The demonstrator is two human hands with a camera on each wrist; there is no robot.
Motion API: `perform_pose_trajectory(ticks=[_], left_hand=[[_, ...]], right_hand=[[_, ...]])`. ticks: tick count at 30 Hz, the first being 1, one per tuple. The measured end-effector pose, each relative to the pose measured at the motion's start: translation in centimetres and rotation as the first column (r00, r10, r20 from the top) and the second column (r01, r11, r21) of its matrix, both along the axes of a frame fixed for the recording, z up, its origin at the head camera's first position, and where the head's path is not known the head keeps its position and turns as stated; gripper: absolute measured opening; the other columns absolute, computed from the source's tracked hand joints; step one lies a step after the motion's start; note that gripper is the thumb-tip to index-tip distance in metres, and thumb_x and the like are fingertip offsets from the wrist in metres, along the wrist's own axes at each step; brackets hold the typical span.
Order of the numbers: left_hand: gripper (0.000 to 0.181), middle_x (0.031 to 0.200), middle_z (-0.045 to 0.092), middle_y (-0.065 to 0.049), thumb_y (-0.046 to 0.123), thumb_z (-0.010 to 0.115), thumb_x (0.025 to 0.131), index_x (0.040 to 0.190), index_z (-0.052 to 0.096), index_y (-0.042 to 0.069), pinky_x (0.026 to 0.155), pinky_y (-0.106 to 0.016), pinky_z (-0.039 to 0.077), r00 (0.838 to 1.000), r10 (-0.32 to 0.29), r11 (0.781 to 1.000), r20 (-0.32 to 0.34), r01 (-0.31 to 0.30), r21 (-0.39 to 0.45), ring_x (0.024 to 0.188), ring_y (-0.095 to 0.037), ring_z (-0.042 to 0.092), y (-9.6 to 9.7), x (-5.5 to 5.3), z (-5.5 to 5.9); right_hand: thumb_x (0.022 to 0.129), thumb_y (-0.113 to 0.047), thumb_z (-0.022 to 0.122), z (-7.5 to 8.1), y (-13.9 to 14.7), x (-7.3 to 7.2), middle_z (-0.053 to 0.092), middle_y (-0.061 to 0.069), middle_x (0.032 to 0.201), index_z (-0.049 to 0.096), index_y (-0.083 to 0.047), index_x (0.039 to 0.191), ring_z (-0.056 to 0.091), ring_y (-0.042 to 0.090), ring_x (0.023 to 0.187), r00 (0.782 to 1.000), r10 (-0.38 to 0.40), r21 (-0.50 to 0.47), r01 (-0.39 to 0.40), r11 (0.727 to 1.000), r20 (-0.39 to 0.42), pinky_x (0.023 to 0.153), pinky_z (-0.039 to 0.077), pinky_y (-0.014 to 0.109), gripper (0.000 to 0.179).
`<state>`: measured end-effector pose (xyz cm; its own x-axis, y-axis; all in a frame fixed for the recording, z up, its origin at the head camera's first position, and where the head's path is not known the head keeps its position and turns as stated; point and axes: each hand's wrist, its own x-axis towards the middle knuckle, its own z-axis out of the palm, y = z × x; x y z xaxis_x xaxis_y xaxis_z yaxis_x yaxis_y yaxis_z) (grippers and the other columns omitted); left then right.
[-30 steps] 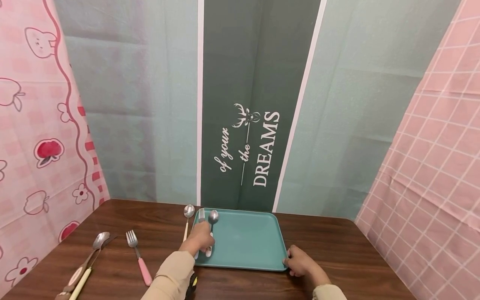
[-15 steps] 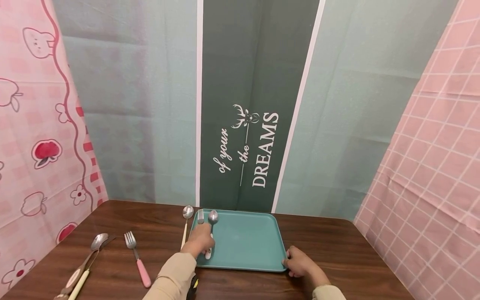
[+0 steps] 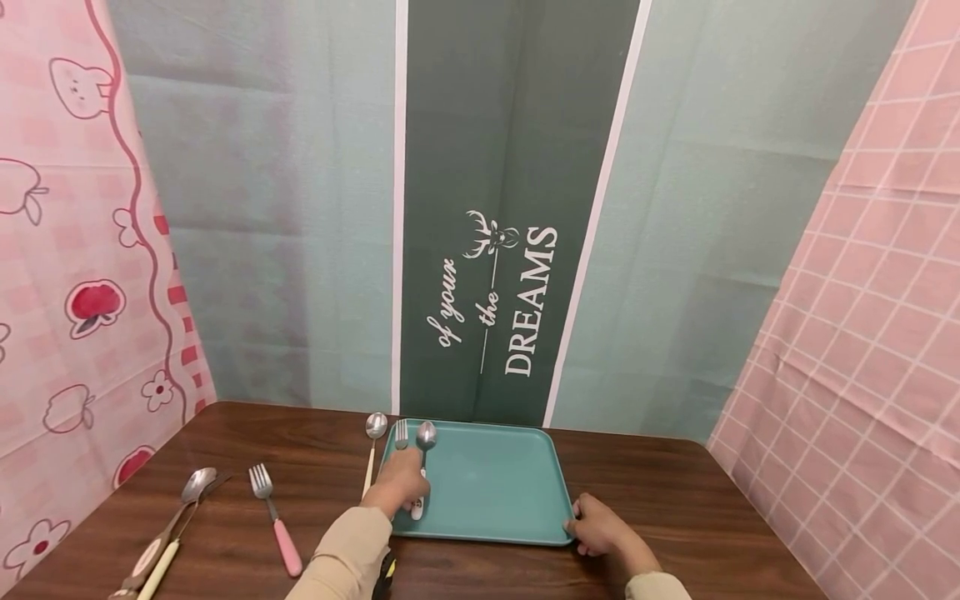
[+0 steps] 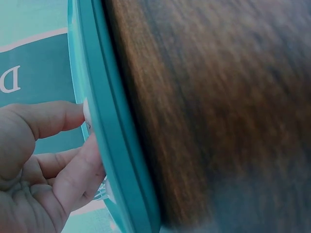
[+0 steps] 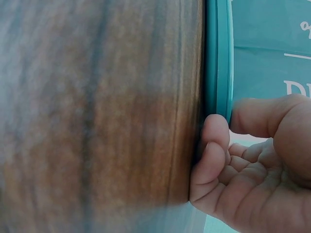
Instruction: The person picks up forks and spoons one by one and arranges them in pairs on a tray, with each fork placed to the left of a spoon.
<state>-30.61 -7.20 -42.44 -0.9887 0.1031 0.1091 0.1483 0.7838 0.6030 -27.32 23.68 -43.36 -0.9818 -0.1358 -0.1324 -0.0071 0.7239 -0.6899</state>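
Note:
A teal tray [image 3: 495, 483] lies on the wooden table. On its left part are a white-handled spoon [image 3: 427, 435] and a fork [image 3: 401, 432], both with heads pointing away. My left hand [image 3: 401, 481] lies over them, hiding most of the fork's handle. In the left wrist view, thumb and fingers pinch the spoon's white handle end [image 4: 87, 115] just inside the tray's rim [image 4: 114, 116]. My right hand [image 3: 597, 525] grips the tray's near right corner. The right wrist view has the thumb above the rim [image 5: 218, 58] and curled fingers below.
Just left of the tray lies a cream-handled spoon [image 3: 377, 426]. Farther left are a pink-handled fork [image 3: 285, 546], a brown-handled spoon [image 3: 153, 554] and a yellow-handled utensil [image 3: 159, 571] crossing it. Hanging cloths [image 3: 315, 250] surround the table's back and sides.

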Motion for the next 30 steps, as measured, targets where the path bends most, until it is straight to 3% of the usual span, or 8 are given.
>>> perform_pose_trajectory(ticks=[4, 10, 14, 18, 21, 23, 25, 30], left_hand=[[0.016, 0.053, 0.047, -0.008, -0.005, 0.062, 0.073, 0.069, 0.049, 0.002, 0.036, -0.024, 0.041, 1.000, 0.005, 1.000, -0.004, -0.006, -0.008, 0.035, -0.011, 0.048, 0.0, 0.2, 0.0], [0.022, 0.053, 0.041, -0.003, -0.005, 0.062, 0.070, 0.060, 0.047, 0.007, 0.042, -0.027, 0.038, 0.989, -0.021, 0.991, -0.149, 0.000, -0.137, 0.045, -0.013, 0.041, 0.6, 1.0, 0.6], [0.018, 0.056, 0.044, -0.002, -0.003, 0.064, 0.072, 0.063, 0.052, 0.006, 0.045, -0.029, 0.039, 0.969, -0.101, 0.969, -0.226, 0.045, -0.241, 0.049, -0.013, 0.043, 0.9, 1.0, 0.9], [0.011, 0.061, 0.048, -0.001, 0.003, 0.068, 0.074, 0.071, 0.058, 0.006, 0.045, -0.029, 0.040, 0.924, -0.257, 0.921, -0.283, 0.145, -0.363, 0.052, -0.011, 0.045, 0.6, 1.0, 1.0], [0.010, 0.068, 0.054, -0.002, 0.012, 0.072, 0.075, 0.077, 0.063, 0.008, 0.048, -0.029, 0.043, 0.890, -0.356, 0.872, -0.287, 0.206, -0.443, 0.058, -0.013, 0.051, 0.4, 1.1, 1.0], [0.013, 0.074, 0.058, -0.002, 0.018, 0.073, 0.075, 0.082, 0.066, 0.010, 0.050, -0.030, 0.045, 0.875, -0.396, 0.845, -0.277, 0.229, -0.484, 0.063, -0.016, 0.057, 0.3, 1.2, 1.1], [0.018, 0.079, 0.060, -0.002, 0.025, 0.074, 0.074, 0.087, 0.069, 0.012, 0.054, -0.032, 0.047, 0.869, -0.422, 0.816, -0.258, 0.240, -0.525, 0.070, -0.018, 0.060, 0.2, 1.3, 1.2], [0.031, 0.083, 0.056, -0.002, 0.037, 0.074, 0.073, 0.095, 0.070, 0.016, 0.055, -0.032, 0.047, 0.874, -0.442, 0.765, -0.203, 0.249, -0.594, 0.074, -0.018, 0.059, 0.1, 1.7, 1.2]], right_hand=[[0.086, 0.002, 0.056, -0.1, 0.0, -0.1, 0.047, 0.011, 0.065, 0.042, 0.000, 0.084, 0.047, 0.015, 0.047, 1.000, 0.011, 0.000, -0.011, 1.000, 0.001, 0.046, 0.042, 0.026, 0.014], [0.087, 0.001, 0.056, -0.1, 0.2, -0.2, 0.047, 0.011, 0.065, 0.042, 0.000, 0.084, 0.047, 0.015, 0.047, 1.000, 0.006, 0.008, -0.006, 1.000, 0.024, 0.046, 0.042, 0.026, 0.015], [0.087, 0.001, 0.057, 0.0, 0.2, -0.3, 0.047, 0.011, 0.065, 0.042, 0.000, 0.084, 0.047, 0.015, 0.048, 1.000, -0.003, 0.010, 0.003, 1.000, 0.027, 0.046, 0.042, 0.025, 0.015], [0.086, 0.002, 0.057, -0.1, 0.2, -0.3, 0.047, 0.011, 0.064, 0.041, -0.001, 0.083, 0.047, 0.015, 0.047, 1.000, 0.007, -0.005, -0.007, 1.000, 0.006, 0.045, 0.040, 0.024, 0.017], [0.086, 0.002, 0.057, -0.1, 0.2, -0.3, 0.047, 0.011, 0.064, 0.041, -0.001, 0.083, 0.047, 0.014, 0.047, 1.000, 0.013, -0.013, -0.013, 1.000, 0.005, 0.044, 0.040, 0.024, 0.016], [0.086, 0.002, 0.056, 0.0, 0.2, -0.3, 0.047, 0.011, 0.064, 0.041, 0.000, 0.083, 0.047, 0.014, 0.047, 1.000, 0.013, -0.012, -0.013, 1.000, 0.015, 0.045, 0.040, 0.024, 0.016], [0.087, 0.002, 0.056, 0.0, 0.2, -0.3, 0.047, 0.011, 0.064, 0.042, 0.000, 0.083, 0.047, 0.014, 0.047, 1.000, 0.014, -0.008, -0.014, 1.000, 0.024, 0.045, 0.041, 0.024, 0.015], [0.087, 0.001, 0.056, 0.2, 0.2, -0.3, 0.048, 0.011, 0.065, 0.042, 0.000, 0.084, 0.048, 0.014, 0.048, 0.999, 0.013, -0.001, -0.013, 1.000, 0.039, 0.046, 0.041, 0.024, 0.015]])
